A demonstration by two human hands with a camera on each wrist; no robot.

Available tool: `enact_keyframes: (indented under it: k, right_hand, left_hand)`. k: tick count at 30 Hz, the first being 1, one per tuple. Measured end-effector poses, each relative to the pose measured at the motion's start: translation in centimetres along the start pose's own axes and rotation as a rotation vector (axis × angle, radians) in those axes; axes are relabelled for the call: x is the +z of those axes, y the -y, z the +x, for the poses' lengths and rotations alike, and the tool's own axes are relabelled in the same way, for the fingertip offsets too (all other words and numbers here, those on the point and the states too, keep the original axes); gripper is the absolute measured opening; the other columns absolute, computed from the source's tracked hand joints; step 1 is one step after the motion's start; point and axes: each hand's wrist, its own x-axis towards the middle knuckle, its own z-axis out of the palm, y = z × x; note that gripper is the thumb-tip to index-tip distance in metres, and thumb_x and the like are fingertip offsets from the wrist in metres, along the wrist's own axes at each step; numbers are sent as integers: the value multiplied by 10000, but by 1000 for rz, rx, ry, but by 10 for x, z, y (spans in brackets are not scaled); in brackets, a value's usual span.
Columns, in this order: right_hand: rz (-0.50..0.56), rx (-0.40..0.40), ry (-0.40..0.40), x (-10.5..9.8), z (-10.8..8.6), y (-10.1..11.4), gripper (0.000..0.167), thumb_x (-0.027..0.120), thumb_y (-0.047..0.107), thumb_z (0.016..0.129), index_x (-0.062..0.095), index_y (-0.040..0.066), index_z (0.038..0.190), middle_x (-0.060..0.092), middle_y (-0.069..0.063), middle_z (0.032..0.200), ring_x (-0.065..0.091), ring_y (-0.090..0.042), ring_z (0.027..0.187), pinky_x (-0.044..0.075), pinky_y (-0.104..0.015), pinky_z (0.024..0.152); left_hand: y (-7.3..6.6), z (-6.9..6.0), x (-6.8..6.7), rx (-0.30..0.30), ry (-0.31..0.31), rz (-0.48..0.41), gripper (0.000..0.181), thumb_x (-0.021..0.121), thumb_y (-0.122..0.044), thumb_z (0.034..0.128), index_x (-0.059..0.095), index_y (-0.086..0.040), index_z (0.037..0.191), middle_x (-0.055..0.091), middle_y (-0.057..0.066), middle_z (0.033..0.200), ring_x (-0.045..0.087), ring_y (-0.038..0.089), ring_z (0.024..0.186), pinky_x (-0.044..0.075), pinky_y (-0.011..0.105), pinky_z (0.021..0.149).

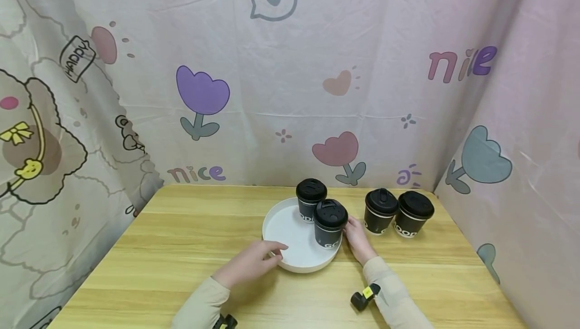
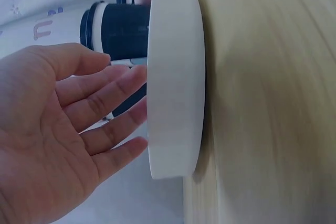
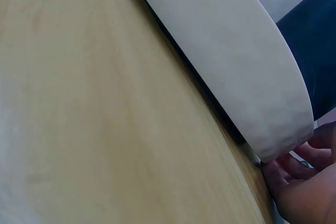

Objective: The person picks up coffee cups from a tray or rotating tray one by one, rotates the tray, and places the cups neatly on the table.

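Observation:
A round white tray (image 1: 287, 241) with a raised rim carries two black paper cups with black lids, a rear cup (image 1: 310, 199) and a front cup (image 1: 329, 224). At the tray's front left, my left hand (image 1: 252, 262) has loosely spread fingers reaching over the rim. Its palm is bare in the left wrist view, with fingertips beside the tray wall (image 2: 176, 85). My right hand (image 1: 358, 241) grips the opposite edge, close to the front cup. In the right wrist view its curled fingers meet the lower tray edge (image 3: 278, 129); part of that hand is out of frame.
Two more lidded black cups, the left one (image 1: 380, 211) and the right one (image 1: 413, 213), stand side by side right of my right hand. A printed curtain (image 1: 272, 92) hangs behind the wooden table (image 1: 181, 233) and along both sides.

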Motion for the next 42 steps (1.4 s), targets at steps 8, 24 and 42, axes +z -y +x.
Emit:
enact_keyframes:
  k: [8, 24, 42]
  right_hand:
    - [-11, -15, -15, 1, 2, -1, 233, 455, 103, 1002, 684, 120, 961, 622, 115, 867, 543, -27, 874, 456, -158, 821]
    - [-102, 35, 12, 2, 3, 1, 373, 420, 116, 1011, 550, -63, 1311, 624, -66, 1203, 519, -37, 1038, 434, -123, 889]
    - [-91, 14, 9, 0, 1, 3, 379, 447, 85, 981, 547, -76, 1309, 645, -28, 1162, 544, 16, 958, 449, -126, 850]
  left_hand:
    - [10, -2, -8, -42, -35, 13, 308, 588, -146, 932, 661, -49, 1215, 718, 27, 988, 510, -20, 710, 495, 221, 714]
    - [35, 0, -5, -56, -132, -124, 297, 574, -56, 924, 649, -6, 1207, 715, 136, 1098, 665, 282, 1050, 516, 497, 980]
    - [34, 16, -16, -95, -216, -340, 312, 530, -63, 965, 607, 10, 1258, 646, 222, 1249, 622, 352, 1160, 503, 494, 1001]
